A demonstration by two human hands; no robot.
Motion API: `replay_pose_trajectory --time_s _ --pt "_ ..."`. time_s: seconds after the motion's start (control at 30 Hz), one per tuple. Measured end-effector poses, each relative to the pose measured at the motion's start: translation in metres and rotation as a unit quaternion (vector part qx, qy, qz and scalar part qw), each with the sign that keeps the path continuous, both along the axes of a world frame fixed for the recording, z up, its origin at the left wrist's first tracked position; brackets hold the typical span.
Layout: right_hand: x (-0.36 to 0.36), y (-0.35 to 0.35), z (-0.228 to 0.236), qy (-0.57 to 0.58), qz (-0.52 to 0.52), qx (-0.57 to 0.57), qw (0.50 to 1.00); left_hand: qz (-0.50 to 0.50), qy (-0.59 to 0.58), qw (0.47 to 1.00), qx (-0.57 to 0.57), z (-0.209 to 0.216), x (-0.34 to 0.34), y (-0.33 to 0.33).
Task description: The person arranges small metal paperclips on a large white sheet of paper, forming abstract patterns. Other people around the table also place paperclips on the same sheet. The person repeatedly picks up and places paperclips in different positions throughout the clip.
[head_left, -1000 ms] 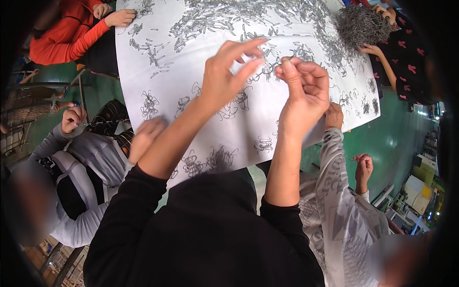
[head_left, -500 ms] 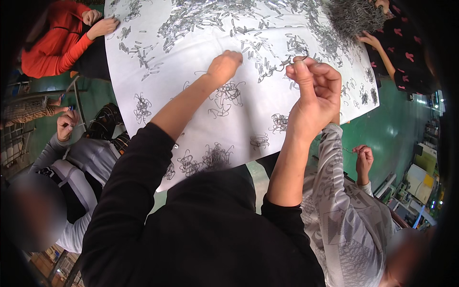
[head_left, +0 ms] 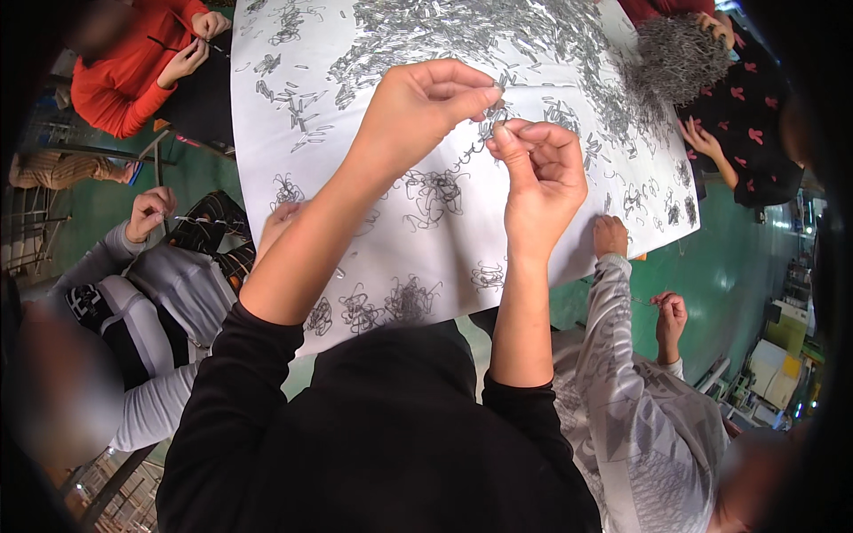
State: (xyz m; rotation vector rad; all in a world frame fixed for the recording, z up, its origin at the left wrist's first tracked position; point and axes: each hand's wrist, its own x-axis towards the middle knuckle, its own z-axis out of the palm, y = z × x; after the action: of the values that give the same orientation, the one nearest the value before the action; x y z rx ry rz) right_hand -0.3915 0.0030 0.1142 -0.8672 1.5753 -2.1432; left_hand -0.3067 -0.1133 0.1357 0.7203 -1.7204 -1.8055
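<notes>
Head view showed loose links point(head_left: 289, 102) well left of both hands, on the white bench point(head_left: 475, 238). The left hand point(head_left: 431, 96) was closed, thumb to fingertip; whether it held a small piece could not be told. Beyond it lay a thick link heap point(head_left: 453, 31), and nearer than it a tangled hook pile point(head_left: 434, 195), so by far the larger share looked unjoined. Between the hands was the chain point(head_left: 467, 155), a short linked run, seemingly all that was done here. Its long axis ran slantwise: one end pointed right and away, the other trailed left and nearer, below the left hand; whether it touched the bench was unclear. The right hand point(head_left: 546, 178) pinched the chain's far end, just beside the left fingertips.
</notes>
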Motion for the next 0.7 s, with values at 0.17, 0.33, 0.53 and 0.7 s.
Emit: replay_pose_trajectory --time_s 0.17,0.33,0.53,0.7 --pt "0.011 -0.007 0.002 0.037 0.0 0.03 0.999 0.033 0.047 0.997 -0.05 0.003 0.014 0.005" --pt "0.015 -0.013 -0.017 0.086 0.017 0.025 0.996 0.076 0.058 0.981 -0.167 0.001 0.029 0.0" --pt "-0.007 -0.021 -0.112 0.13 0.015 0.289 0.948 0.122 0.062 0.986 -0.098 0.011 0.053 -0.013" --pt "0.028 -0.019 -0.185 0.381 0.158 0.412 0.813 0.162 0.055 0.977 -0.128 0.024 0.075 -0.028"
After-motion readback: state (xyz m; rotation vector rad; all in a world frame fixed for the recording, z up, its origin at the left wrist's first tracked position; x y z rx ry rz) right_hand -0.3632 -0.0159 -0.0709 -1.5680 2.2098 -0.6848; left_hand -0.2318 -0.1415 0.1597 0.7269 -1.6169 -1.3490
